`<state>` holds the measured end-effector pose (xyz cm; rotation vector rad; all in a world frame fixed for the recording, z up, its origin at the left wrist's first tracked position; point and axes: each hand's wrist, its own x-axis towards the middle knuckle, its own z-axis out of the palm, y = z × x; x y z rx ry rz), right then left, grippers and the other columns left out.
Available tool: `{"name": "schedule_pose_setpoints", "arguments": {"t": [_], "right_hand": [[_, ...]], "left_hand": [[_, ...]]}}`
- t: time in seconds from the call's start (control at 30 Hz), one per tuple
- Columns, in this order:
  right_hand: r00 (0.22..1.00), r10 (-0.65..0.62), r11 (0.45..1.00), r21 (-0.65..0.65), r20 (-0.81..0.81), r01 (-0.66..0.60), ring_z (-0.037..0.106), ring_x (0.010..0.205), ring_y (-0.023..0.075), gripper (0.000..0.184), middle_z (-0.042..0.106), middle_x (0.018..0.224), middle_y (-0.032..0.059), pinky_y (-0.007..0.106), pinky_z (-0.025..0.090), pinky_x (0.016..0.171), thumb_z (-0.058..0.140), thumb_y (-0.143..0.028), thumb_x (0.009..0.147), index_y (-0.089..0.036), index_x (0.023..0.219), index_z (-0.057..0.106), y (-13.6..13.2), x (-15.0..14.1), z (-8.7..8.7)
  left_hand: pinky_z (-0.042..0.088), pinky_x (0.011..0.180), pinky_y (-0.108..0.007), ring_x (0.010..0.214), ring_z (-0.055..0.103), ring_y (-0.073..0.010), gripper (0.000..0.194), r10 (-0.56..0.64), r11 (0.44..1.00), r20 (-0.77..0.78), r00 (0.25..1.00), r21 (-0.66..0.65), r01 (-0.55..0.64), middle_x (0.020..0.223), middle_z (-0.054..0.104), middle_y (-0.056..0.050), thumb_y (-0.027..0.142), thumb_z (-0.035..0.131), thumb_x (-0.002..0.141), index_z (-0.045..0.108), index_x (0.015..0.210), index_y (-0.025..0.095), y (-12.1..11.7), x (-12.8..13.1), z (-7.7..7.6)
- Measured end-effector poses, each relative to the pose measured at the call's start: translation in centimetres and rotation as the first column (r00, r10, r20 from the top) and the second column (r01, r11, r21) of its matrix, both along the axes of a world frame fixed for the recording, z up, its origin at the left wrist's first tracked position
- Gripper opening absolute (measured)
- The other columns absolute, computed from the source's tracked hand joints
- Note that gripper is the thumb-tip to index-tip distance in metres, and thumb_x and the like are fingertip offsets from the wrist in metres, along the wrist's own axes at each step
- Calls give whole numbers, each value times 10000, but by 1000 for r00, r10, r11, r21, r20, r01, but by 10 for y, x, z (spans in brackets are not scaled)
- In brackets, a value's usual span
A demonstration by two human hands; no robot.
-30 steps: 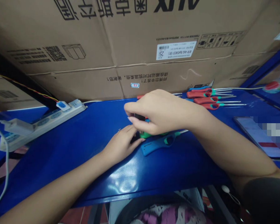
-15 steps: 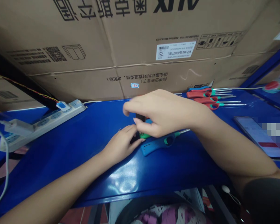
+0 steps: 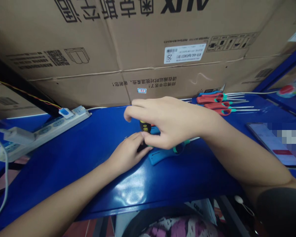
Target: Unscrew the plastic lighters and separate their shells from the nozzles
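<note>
My right hand [image 3: 171, 120] hovers over the middle of the blue bench [image 3: 93, 164], fingers pinched round a small black and yellow tool handle [image 3: 144, 125] that stands upright. My left hand [image 3: 129, 152] lies just below it, fingertips closed against the base of the same dark piece. A blue lighter-shaped tool [image 3: 162, 154] with a green trigger and a metal rod lies flat on the bench right beside both hands, partly hidden under my right palm.
Several red and teal long-nosed lighters [image 3: 219, 103] lie at the back right. A white power strip [image 3: 43, 131] with a plugged cable sits at the left. A phone [image 3: 273, 143] lies at the right. Large cardboard boxes [image 3: 138, 49] wall off the back.
My right hand has shifted a little left and lifted its fingers, so the black and yellow handle now shows. My left hand has stayed in place.
</note>
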<state>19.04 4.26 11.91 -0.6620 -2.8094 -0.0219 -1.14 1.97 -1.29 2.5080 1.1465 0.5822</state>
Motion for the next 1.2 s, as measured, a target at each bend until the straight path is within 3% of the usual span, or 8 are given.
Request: {"name": "schedule_pose_setpoints", "arguments": {"t": [0.23,0.37,0.47,0.6,0.73,0.87,1.0,1.2], "right_hand": [[1000,11,999,-33,-29,-12,554,767,177,257,682,988,63,287,282,623,512,-280,894,-175,1113,594,-1,0,1],[1000,-17,1000,-20,-9,17,548,726,175,217,683,881,53,290,264,616,493,-306,914,-175,1028,623,0,0,0],[999,12,1000,-22,-41,-13,565,768,176,358,689,1045,69,280,278,622,523,-281,885,-184,1227,564,0,1,0],[999,-43,999,-20,-20,43,551,705,168,265,694,924,62,284,268,608,480,-313,933,-173,1120,605,0,2,0],[998,3,996,-94,-65,-10,559,726,156,383,698,1034,49,270,292,611,546,-289,887,-205,1261,535,1,4,-1],[996,-34,996,-83,-80,28,537,665,147,186,685,828,13,269,269,595,561,-332,906,-208,1025,631,3,9,2],[969,-63,993,-114,-239,36,519,639,124,116,666,738,-12,256,289,605,601,-268,862,-192,930,655,2,18,13],[974,-99,984,-168,-203,65,502,603,114,76,646,686,-15,254,293,593,616,-230,798,-180,819,669,-15,23,15]], "left_hand": [[565,803,-406,926,676,-269,215,12,1000,4,1000,17,-12,1012,694,-99,360,586,969,619,1069,173,0,0,1],[564,816,-417,931,672,-270,236,0,1000,-6,1000,3,0,1009,695,-99,363,583,971,621,1106,172,0,1,2],[561,822,-417,943,665,-268,224,-5,1000,-5,1000,20,5,1026,687,-102,358,565,979,618,1092,172,0,0,2],[553,788,-394,893,665,-259,198,4,1000,-18,1000,20,-3,976,690,-85,348,601,960,611,1070,183,0,0,1],[535,766,-369,876,657,-245,176,2,1000,-9,1000,3,-2,968,679,-75,335,612,946,618,1040,187,1,0,2],[511,717,-321,798,643,-211,152,-11,1000,58,998,2,10,883,673,-44,311,663,903,618,977,186,2,3,4],[494,703,-273,746,632,-162,89,-32,998,123,992,-55,39,858,674,-24,259,594,943,620,898,187,7,7,9],[502,686,-277,729,653,-171,100,-96,994,4,995,-49,96,840,698,-30,236,553,940,632,915,180,21,5,21]]}}
